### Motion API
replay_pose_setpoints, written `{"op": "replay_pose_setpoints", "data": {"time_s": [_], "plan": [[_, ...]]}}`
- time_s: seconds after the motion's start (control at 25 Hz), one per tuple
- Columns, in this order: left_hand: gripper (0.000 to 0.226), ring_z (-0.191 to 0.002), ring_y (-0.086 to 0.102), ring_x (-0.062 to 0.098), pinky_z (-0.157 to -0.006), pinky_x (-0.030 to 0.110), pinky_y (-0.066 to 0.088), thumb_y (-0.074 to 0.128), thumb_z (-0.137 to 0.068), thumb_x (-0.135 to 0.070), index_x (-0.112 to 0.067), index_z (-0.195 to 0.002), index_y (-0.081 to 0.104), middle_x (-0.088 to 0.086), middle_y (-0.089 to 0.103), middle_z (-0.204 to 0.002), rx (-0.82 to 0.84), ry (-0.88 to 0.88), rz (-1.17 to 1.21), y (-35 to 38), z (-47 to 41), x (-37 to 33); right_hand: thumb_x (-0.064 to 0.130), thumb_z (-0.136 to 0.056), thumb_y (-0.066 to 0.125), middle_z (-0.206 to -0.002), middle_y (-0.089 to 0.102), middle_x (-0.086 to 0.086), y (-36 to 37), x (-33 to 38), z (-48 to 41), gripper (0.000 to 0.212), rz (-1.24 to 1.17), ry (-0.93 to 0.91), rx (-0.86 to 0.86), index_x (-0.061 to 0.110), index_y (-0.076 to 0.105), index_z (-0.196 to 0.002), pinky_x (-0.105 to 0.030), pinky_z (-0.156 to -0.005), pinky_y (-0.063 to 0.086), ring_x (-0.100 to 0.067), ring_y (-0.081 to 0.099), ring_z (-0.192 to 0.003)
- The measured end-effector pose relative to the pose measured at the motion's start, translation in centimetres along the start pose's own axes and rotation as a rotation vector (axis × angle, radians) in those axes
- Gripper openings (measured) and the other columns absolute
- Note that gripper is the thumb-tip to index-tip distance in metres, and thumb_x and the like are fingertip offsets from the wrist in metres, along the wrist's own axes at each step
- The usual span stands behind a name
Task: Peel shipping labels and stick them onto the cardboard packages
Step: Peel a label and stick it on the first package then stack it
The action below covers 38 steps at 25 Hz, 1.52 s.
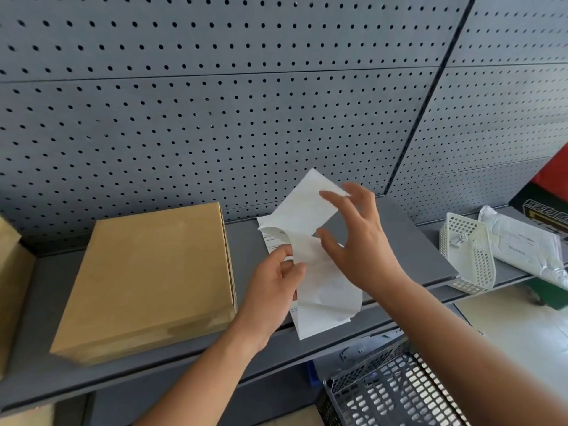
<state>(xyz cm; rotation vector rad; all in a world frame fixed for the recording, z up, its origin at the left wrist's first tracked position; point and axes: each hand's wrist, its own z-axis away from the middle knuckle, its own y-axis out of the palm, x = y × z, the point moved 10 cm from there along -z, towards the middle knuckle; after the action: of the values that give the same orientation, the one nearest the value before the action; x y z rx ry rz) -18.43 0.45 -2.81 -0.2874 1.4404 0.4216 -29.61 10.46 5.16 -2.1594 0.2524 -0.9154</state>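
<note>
I'm seeing the left hand pinching a white label strip between thumb and curled fingers, just right of the flat cardboard box. The strip is long, glossy and creased, bending in the middle, with its upper flap tilting up and its lower end lying on the grey metal shelf. Small print is showing along its left edge. The right hand is spread wide, fingers straight, with thumb and index tips touching the upper flap.

The box is square, matte brown, smooth-topped and sitting flat on the shelf. A second brown carton is peeking in left of it. Behind the box, a grey perforated pegboard is rising. Far right of the box, a white plastic lattice basket is lying tipped beside a crinkled white poly mailer. Below and right of the box, a grey mesh basket is showing.
</note>
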Motion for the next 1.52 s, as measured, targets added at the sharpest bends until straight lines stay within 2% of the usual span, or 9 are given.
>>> {"op": "replay_pose_setpoints", "data": {"time_s": [0.16,0.28,0.48,0.6,0.68,0.88,1.08,1.32,1.52], "plan": [[0.024,-0.099,0.074,0.024,-0.088,0.048,0.059,0.052,-0.104,-0.011,-0.028,-0.111,0.067,0.000,0.080,-0.101,0.023,-0.023,-0.016,0.1,0.3,0.4,0.034,-0.086,0.077,-0.162,0.016,0.004,2.6,-4.1,-2.3,0.091,-0.232,0.363,0.219,0.037,0.020,-0.157,-0.038,-0.113,0.029,-0.017,0.023,-0.148],[0.023,-0.093,0.075,0.010,-0.074,0.025,0.056,0.051,-0.105,-0.010,-0.025,-0.114,0.066,-0.002,0.080,-0.102,0.056,-0.030,-0.045,0.3,0.4,0.7,0.039,-0.081,0.079,-0.131,0.060,0.014,7.6,-5.8,-1.8,0.084,-0.481,0.607,0.516,0.031,0.034,-0.151,-0.038,-0.098,0.051,-0.014,0.063,-0.114],[0.031,-0.090,0.074,0.011,-0.072,0.028,0.056,0.050,-0.103,-0.006,-0.031,-0.113,0.064,-0.004,0.079,-0.102,0.043,-0.049,-0.074,-0.4,-0.1,1.1,0.029,-0.097,0.060,-0.115,0.075,-0.007,11.3,-5.4,0.0,0.032,-0.498,0.595,0.711,0.020,0.064,-0.128,-0.046,-0.096,0.056,-0.026,0.073,-0.100],[0.044,-0.102,0.072,0.024,-0.087,0.049,0.057,0.048,-0.095,-0.002,-0.036,-0.119,0.063,-0.003,0.077,-0.110,0.037,-0.103,-0.030,-0.9,-0.5,1.8,0.042,-0.100,0.055,-0.114,0.074,-0.015,11.8,-4.2,2.2,0.037,-0.724,0.682,0.837,0.014,0.069,-0.120,-0.046,-0.093,0.055,-0.028,0.072,-0.097],[0.045,-0.108,0.068,0.032,-0.093,0.058,0.053,0.050,-0.088,-0.006,-0.033,-0.122,0.064,0.001,0.075,-0.116,0.047,-0.140,0.027,-0.9,-0.6,2.0,0.043,-0.097,0.061,-0.112,0.076,-0.011,11.5,-4.6,1.8,0.034,-0.734,0.681,0.769,0.019,0.071,-0.119,-0.044,-0.094,0.057,-0.024,0.074,-0.097],[0.032,-0.097,0.070,0.016,-0.077,0.035,0.057,0.043,-0.101,-0.022,-0.019,-0.120,0.068,0.005,0.076,-0.112,0.042,-0.156,0.215,-1.5,-1.5,1.2,0.022,-0.088,0.076,-0.114,0.073,0.005,8.8,-4.6,-0.9,0.027,-0.628,0.534,0.406,0.027,0.071,-0.114,-0.031,-0.086,0.060,-0.014,0.072,-0.097],[0.042,-0.107,0.072,0.022,-0.084,0.037,0.057,0.044,-0.104,-0.046,-0.018,-0.126,0.067,0.008,0.077,-0.118,-0.136,-0.196,0.282,-4.0,-3.3,1.1,0.004,-0.089,0.070,-0.111,0.073,0.013,5.7,-2.9,-2.0,0.032,-0.613,0.325,0.260,0.026,0.071,-0.112,-0.035,-0.094,0.055,-0.009,0.069,-0.102],[0.018,-0.099,0.074,0.028,-0.088,0.047,0.057,0.061,-0.099,-0.016,-0.014,-0.116,0.068,0.012,0.077,-0.114,-0.287,-0.148,0.282,-6.1,-4.3,-0.4,-0.006,-0.092,0.062,-0.115,0.069,0.002,3.5,-0.9,-1.2,0.038,-0.633,0.199,0.219,0.026,0.068,-0.112,-0.028,-0.086,0.054,-0.011,0.068,-0.099],[0.018,-0.089,0.074,0.018,-0.085,0.048,0.058,0.061,-0.099,-0.010,-0.015,-0.116,0.064,-0.001,0.080,-0.099,-0.260,-0.003,0.178,-5.7,-4.2,-2.4,0.010,-0.094,0.065,-0.139,0.051,0.011,2.8,-2.7,-2.0,0.055,-0.695,0.407,0.126,0.038,0.049,-0.139,-0.037,-0.094,0.055,-0.015,0.070,-0.101]]}}
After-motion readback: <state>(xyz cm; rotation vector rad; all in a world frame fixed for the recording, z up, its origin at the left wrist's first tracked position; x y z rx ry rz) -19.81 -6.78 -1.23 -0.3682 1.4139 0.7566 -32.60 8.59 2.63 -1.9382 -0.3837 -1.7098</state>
